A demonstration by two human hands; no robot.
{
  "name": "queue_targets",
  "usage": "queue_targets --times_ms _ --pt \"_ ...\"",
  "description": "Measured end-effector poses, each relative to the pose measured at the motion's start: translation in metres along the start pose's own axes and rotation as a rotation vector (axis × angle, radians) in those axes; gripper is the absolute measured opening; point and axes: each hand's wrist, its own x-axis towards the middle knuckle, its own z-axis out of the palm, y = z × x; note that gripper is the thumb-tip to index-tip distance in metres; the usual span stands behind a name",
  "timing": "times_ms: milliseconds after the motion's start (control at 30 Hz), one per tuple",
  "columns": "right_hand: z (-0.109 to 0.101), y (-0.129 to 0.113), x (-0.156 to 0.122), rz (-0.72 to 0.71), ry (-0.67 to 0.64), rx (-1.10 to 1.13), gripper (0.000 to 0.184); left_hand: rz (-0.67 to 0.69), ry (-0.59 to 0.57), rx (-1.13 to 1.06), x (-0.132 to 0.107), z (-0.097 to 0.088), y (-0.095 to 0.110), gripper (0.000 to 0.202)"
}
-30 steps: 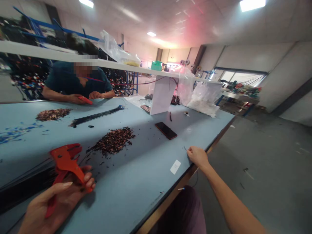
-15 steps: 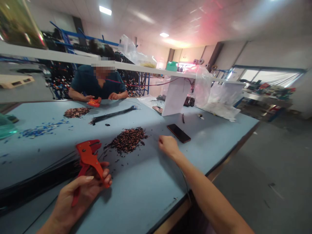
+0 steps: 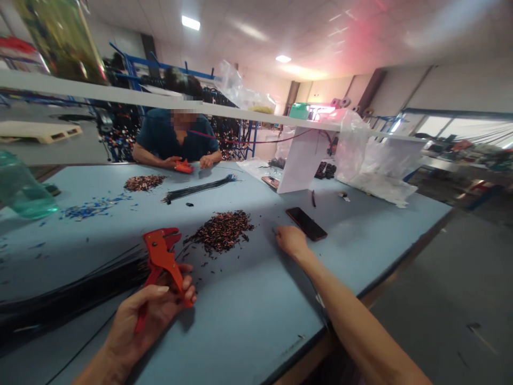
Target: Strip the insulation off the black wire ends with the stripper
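Note:
My left hand (image 3: 150,315) is closed around the handles of an orange wire stripper (image 3: 162,259), its jaws pointing up and away from me. Beside it on the left lies a bundle of long black wires (image 3: 68,291). My right hand (image 3: 292,240) rests on the blue table (image 3: 248,310) with its fingers curled in, pinching something too small to make out, possibly a thin black wire. It sits between a pile of dark stripped wire bits (image 3: 222,232) and a black phone (image 3: 306,223).
Across the table a person in a dark shirt (image 3: 176,139) holds another orange tool (image 3: 183,167), with a second scrap pile (image 3: 142,183) and wire bundle (image 3: 200,189) nearby. A green bottle (image 3: 22,190) stands far left. Plastic bags (image 3: 368,160) and a white shelf support (image 3: 300,166) stand at the back right.
My right hand came in from the table's near edge to the spot beside the phone and scrap pile. The view swung left. My left hand kept hold of the stripper.

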Motion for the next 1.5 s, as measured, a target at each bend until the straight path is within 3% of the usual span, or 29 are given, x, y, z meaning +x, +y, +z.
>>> queue_targets --times_ms 100,200,433,567,700,800,933,1033,1100,1333,1400,1500 --pt "-0.001 -0.023 -0.001 -0.107 0.016 0.044 0.023 0.018 0.028 -0.003 -0.001 0.002 0.001 0.038" --pt "-0.007 -0.014 -0.013 -0.115 0.061 0.071 0.020 0.022 0.036 -0.004 -0.001 0.002 0.000 0.039" --pt "-0.024 0.096 -0.067 0.176 0.132 -0.014 0.028 0.013 0.056 -0.009 0.003 0.001 -0.001 0.038" --pt "-0.018 0.127 -0.088 0.317 0.073 -0.082 0.025 0.023 0.079 -0.016 0.003 -0.001 0.001 0.037" --pt "-0.005 0.105 -0.079 0.260 0.029 -0.074 0.025 -0.001 0.132 -0.007 0.002 0.000 0.003 0.039" --pt "0.001 0.060 -0.063 0.137 0.026 -0.037 0.025 0.003 0.156 0.005 0.001 0.003 0.004 0.041" --pt "0.000 -0.007 -0.047 -0.057 0.028 0.044 0.023 0.007 0.106 0.022 0.000 0.005 0.003 0.039" --pt "-0.007 -0.029 -0.038 -0.116 0.044 0.093 0.023 0.020 0.093 0.025 0.000 0.004 0.003 0.039" --pt "-0.011 -0.020 -0.033 -0.082 0.063 0.092 0.024 0.023 0.076 0.012 0.000 0.002 0.003 0.037" --pt "-0.016 0.061 -0.019 0.202 0.061 -0.051 0.025 0.012 0.067 -0.021 0.003 -0.002 0.000 0.037" --pt "-0.013 0.067 -0.013 0.228 0.038 -0.074 0.024 0.009 0.034 -0.023 0.002 0.000 -0.001 0.036" --pt "-0.009 0.057 -0.002 0.193 0.011 -0.078 0.023 0.008 0.009 -0.027 -0.001 0.003 0.000 0.036"
